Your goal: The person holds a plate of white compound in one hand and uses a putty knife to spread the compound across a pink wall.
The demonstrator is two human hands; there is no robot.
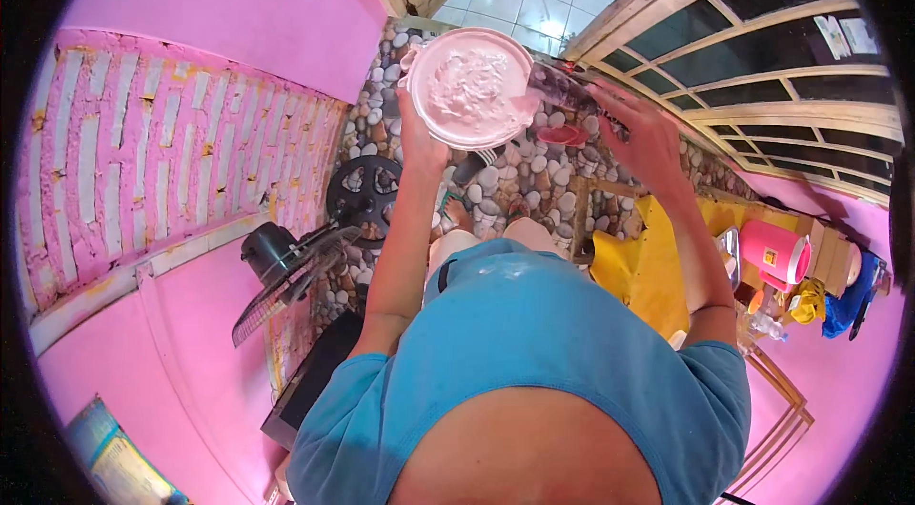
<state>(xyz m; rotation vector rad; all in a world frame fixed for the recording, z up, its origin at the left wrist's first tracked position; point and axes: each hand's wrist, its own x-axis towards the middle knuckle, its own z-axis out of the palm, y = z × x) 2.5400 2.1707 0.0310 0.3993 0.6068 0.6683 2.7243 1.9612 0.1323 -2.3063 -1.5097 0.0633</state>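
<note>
My left hand (422, 138) grips the near left side of a round pale pink tub (448, 131), holding it up in front of me. Inside lies a thick, lumpy pink paste (467, 81), like paint or putty. To the right of the tub is my right hand (643, 143), its fingers bent round a dark, partly see-through flat tool (564, 89). Pink paste shows at the tool's end, by the tub's right rim. The tool's exact kind is blurred.
A standing fan (295, 262) with a round black base (367, 198) is at the left, beside a pink brick-patterned wall (162, 143). Windows (753, 57) line the right. Yellow cloth (643, 257), a pink drink jug (774, 252) and wooden frames (777, 400) lie right. Sandals (562, 135) are on the pebble-patterned floor.
</note>
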